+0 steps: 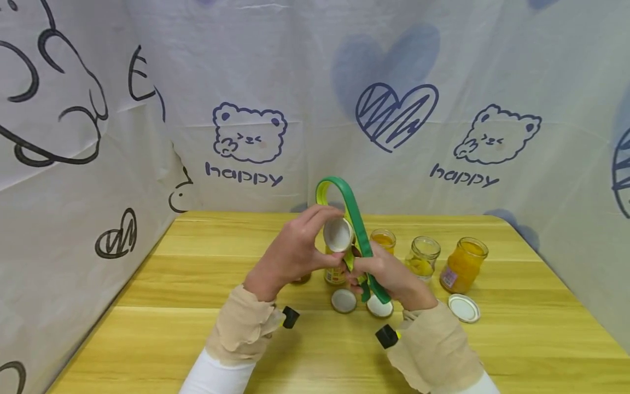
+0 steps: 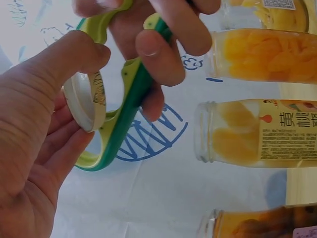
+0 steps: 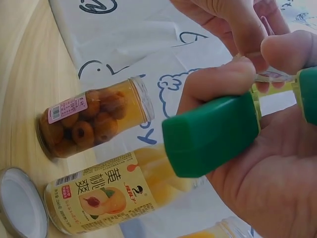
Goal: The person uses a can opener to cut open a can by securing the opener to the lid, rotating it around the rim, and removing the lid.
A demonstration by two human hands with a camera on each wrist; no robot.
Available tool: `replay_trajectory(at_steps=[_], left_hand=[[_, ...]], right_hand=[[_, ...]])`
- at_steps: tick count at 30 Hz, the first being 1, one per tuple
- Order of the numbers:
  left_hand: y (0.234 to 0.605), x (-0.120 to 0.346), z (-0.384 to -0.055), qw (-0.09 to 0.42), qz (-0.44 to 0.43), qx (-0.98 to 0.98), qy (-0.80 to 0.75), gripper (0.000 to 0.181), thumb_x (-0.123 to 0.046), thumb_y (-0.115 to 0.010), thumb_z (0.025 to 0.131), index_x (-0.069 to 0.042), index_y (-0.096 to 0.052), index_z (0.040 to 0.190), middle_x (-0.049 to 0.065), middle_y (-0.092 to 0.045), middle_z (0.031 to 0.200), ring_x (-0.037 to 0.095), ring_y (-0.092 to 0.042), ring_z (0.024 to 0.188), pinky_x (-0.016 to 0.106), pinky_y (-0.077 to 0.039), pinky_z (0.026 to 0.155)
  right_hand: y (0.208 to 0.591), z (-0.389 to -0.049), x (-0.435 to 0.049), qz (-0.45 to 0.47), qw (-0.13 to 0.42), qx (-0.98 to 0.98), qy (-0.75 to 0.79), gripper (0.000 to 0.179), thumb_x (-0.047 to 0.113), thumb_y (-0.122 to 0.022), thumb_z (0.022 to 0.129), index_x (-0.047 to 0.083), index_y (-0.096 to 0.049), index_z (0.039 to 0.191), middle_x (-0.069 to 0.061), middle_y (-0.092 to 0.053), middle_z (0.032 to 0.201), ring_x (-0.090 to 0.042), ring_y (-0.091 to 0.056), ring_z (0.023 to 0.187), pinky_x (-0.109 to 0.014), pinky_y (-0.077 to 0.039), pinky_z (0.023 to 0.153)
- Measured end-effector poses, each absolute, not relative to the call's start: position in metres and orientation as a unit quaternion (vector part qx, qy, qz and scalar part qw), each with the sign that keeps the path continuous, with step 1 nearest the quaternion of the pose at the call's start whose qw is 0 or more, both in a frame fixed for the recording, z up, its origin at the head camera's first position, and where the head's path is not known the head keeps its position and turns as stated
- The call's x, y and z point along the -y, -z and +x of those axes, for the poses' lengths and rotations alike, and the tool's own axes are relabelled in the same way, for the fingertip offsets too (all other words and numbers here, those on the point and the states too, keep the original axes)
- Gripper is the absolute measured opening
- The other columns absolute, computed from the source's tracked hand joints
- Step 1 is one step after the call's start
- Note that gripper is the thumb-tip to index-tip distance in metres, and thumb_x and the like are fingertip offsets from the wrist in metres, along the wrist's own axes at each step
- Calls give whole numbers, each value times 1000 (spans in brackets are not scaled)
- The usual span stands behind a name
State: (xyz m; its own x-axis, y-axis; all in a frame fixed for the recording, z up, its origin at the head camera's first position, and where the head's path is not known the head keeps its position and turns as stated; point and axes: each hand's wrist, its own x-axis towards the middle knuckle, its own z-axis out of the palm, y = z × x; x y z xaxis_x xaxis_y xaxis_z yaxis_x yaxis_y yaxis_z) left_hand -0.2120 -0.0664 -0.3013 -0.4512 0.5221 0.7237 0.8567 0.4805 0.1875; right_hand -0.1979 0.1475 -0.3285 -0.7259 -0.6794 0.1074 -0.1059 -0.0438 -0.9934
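Observation:
Between thumb and fingers, my left hand [image 1: 292, 251] pinches a jar lid [image 1: 338, 235] with its white inside toward me. My right hand [image 1: 396, 276] grips a green jar opener [image 1: 362, 232], whose looped end rises above both hands. The lid is right beside the opener's light-green inner edge, as the left wrist view also shows. Below the hands stands a jar with a yellow label [image 3: 104, 196], partly hidden in the head view. A jar of round brown fruit [image 3: 94, 119] stands beside it, mostly covered by my left hand in the head view.
To the right stand three lidless jars of yellow and orange fruit: one near the opener [image 1: 384, 239], a middle one [image 1: 422, 257] and an outer one [image 1: 462, 266]. Three loose lids lie in front: a left lid [image 1: 343, 300], a middle lid [image 1: 380, 307] and a right lid [image 1: 464, 308].

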Motion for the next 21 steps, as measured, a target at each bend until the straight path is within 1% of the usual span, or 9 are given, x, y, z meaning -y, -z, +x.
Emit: replay_trajectory(at_steps=[2, 4, 6, 9, 13, 15, 18, 21], left_hand=[[299, 68, -211, 298, -427, 809, 273, 62, -14, -91, 73, -5, -62, 128, 11, -68, 126, 23, -72, 109, 30, -62, 94], [296, 70, -209, 290, -424, 814, 272, 62, -15, -92, 73, -6, -62, 127, 10, -68, 125, 23, -71, 109, 31, -61, 95], [293, 72, -206, 280, -419, 820, 271, 62, -15, -91, 74, -7, -61, 127, 10, -67, 126, 22, -70, 108, 31, -62, 94], [288, 77, -203, 264, -405, 833, 269, 60, -14, -90, 75, -9, -61, 127, 8, -65, 125, 21, -69, 106, 31, -62, 92], [282, 83, -199, 249, -383, 849, 265, 56, -13, -89, 78, -14, -64, 128, 7, -63, 127, 21, -69, 103, 33, -63, 89], [280, 86, -198, 241, -378, 854, 262, 54, -12, -88, 80, -17, -66, 129, 8, -62, 129, 22, -69, 102, 33, -63, 89], [277, 91, -196, 222, -382, 863, 243, 53, -8, -87, 81, -21, -68, 129, 8, -60, 132, 23, -70, 103, 34, -63, 88], [275, 95, -195, 186, -392, 872, 225, 50, -5, -85, 83, -23, -70, 127, 8, -60, 132, 24, -69, 105, 34, -63, 89]], right_hand=[[328, -198, -148, -300, 215, -661, 654, 14, -2, -44, 86, -1, -52, 97, 2, -51, 69, -13, -47, 58, -29, -46, 54], [327, -197, -148, -296, 214, -664, 652, 18, -2, -44, 86, 1, -50, 103, 2, -51, 69, -13, -46, 58, -30, -46, 54], [326, -197, -149, -288, 214, -667, 652, 23, -1, -45, 86, 3, -47, 109, 2, -52, 71, -13, -46, 59, -31, -46, 54], [323, -197, -150, -268, 215, -677, 651, 33, 0, -48, 86, 5, -43, 119, 0, -54, 80, -12, -47, 62, -30, -47, 54], [321, -197, -152, -246, 215, -683, 653, 48, 1, -50, 86, 0, -35, 131, -2, -54, 89, -13, -48, 65, -27, -47, 56], [320, -197, -154, -242, 215, -680, 657, 53, 1, -50, 86, -3, -32, 136, -2, -54, 90, -12, -49, 64, -26, -47, 56], [319, -198, -155, -240, 213, -674, 665, 57, 0, -50, 86, -5, -30, 139, -1, -54, 90, -12, -48, 63, -26, -46, 55], [318, -198, -156, -239, 206, -673, 669, 56, -2, -49, 86, -4, -30, 139, -2, -54, 90, -11, -48, 63, -26, -46, 53]])
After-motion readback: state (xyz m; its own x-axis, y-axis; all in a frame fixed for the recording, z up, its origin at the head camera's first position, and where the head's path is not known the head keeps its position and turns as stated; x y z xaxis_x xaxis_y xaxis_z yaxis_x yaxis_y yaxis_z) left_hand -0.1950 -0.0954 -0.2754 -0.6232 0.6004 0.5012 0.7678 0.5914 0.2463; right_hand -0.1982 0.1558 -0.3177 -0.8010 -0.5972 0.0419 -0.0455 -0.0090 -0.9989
